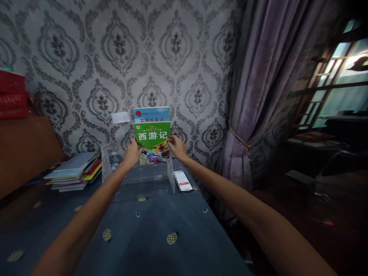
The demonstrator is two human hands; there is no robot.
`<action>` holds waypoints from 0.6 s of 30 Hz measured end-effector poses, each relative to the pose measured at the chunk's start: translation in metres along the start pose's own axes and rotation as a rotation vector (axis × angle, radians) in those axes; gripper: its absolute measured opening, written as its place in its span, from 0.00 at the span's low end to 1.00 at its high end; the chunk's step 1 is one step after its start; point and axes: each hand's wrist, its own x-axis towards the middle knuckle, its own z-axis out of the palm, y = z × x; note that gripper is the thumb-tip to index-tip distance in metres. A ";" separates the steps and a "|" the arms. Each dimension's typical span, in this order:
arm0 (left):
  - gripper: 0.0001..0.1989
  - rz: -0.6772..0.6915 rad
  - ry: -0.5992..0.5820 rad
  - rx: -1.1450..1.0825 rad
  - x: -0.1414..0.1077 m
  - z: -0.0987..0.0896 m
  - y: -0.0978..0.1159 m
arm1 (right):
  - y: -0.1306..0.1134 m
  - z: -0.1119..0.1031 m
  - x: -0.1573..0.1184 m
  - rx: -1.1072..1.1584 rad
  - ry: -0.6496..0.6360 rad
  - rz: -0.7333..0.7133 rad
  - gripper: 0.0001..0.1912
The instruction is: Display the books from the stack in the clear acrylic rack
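Both hands grip a green picture book (pixel 152 138) upright by its side edges, its illustrated cover facing me. My left hand (pixel 132 151) has its fingers closed on the left edge. On the opposite edge, my right hand (pixel 176 147) pinches the cover at about mid height. Behind the green book rises the top of a blue book (pixel 151 114). A clear plastic rack (pixel 171 174) surrounds the lower part of the books; its side walls show to the left and right. Whether the green book's bottom touches the rack's base, I cannot tell.
A stack of books (pixel 71 170) lies left of the rack. A lit phone (pixel 183 181) rests against its right side. The dark blue patterned cloth (pixel 138 245) covers the surface. A cardboard box (pixel 27 149) holds up a red basket (pixel 13 94). Purple curtains (pixel 250 96) hang at right.
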 end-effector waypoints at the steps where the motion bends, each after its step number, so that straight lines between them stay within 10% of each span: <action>1: 0.22 -0.004 -0.008 0.010 0.000 -0.001 0.001 | 0.000 0.000 0.000 0.002 -0.001 0.002 0.17; 18: 0.20 -0.013 -0.057 0.054 -0.001 -0.005 0.003 | 0.001 -0.001 -0.006 0.040 0.000 0.011 0.16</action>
